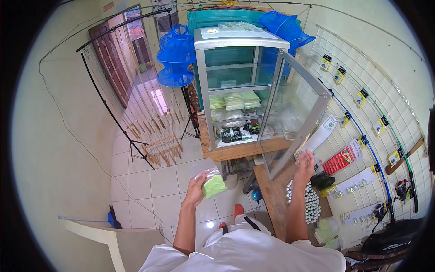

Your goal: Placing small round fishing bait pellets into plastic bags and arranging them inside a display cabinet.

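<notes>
My left hand point(196, 190) grips a clear plastic bag point(213, 183) of pale green powder-like stuff, its upper part flat and unfilled. My right hand point(306, 164) is raised beside the frame of the swung-out glass door point(299, 136), fingers loosely bent; I see nothing held in it. Whether it touches the frame cannot be told. Ahead stands an aluminium-framed glass cabinet point(243, 44) on a wooden bench. Stacks of green packets point(234, 101) lie on its middle shelf. Dark and white packs point(231, 134), one marked Marlboro, rest at the bottom.
At right, a wooden table point(272, 193) carries several small white-topped containers point(312, 207) and green packets point(327, 231). Fishing rods point(365, 136) lean against a wire grid. Blue mesh nets point(176, 57) hang left of the cabinet. A black rack point(108, 105) holds wooden-handled items.
</notes>
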Action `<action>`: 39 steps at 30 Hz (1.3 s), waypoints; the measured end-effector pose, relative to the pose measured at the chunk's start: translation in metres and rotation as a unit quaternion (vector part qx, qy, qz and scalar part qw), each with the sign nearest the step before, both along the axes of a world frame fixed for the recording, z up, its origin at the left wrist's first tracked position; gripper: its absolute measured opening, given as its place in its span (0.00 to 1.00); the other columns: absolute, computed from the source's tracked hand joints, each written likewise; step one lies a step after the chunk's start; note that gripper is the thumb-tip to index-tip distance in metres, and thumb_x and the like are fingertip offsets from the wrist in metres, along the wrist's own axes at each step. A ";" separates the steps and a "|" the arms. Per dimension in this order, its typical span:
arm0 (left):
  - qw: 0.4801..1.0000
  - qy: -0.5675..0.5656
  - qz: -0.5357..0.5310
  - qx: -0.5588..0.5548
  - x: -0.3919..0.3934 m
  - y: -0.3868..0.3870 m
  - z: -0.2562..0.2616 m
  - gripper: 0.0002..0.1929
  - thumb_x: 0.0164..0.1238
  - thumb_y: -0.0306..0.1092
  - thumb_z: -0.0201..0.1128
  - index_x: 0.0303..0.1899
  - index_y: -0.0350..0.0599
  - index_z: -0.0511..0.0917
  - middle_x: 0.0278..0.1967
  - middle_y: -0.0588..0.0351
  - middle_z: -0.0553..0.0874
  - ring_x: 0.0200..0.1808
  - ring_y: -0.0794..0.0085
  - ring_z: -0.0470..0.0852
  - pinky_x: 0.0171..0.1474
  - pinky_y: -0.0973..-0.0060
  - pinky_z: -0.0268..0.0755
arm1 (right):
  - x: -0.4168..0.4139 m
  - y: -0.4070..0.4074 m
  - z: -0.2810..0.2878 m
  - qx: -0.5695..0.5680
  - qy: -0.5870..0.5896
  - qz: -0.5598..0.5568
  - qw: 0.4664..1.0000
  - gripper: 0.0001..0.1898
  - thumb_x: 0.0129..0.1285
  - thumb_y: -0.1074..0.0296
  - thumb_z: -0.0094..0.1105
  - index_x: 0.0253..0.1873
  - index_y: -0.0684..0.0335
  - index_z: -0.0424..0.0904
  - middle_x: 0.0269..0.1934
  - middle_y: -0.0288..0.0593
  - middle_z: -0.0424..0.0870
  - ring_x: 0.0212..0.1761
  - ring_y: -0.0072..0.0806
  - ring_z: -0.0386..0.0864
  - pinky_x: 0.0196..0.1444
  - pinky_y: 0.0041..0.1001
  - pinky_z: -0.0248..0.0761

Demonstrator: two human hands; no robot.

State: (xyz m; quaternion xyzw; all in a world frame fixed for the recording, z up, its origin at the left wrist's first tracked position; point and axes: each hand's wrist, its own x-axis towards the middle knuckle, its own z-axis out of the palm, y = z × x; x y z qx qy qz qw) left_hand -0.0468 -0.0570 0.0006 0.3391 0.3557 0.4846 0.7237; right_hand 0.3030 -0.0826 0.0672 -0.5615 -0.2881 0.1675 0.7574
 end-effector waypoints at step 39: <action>0.959 0.209 -0.101 0.165 0.059 0.160 0.023 0.21 0.79 0.35 0.54 0.67 0.37 0.68 0.48 0.57 0.84 0.51 0.77 0.79 0.55 0.75 0.73 | -0.112 0.193 -0.040 -0.074 0.069 0.382 0.919 0.09 0.70 0.68 0.60 0.49 0.66 0.83 0.34 0.31 0.81 0.34 0.17 0.76 0.38 0.19 0.68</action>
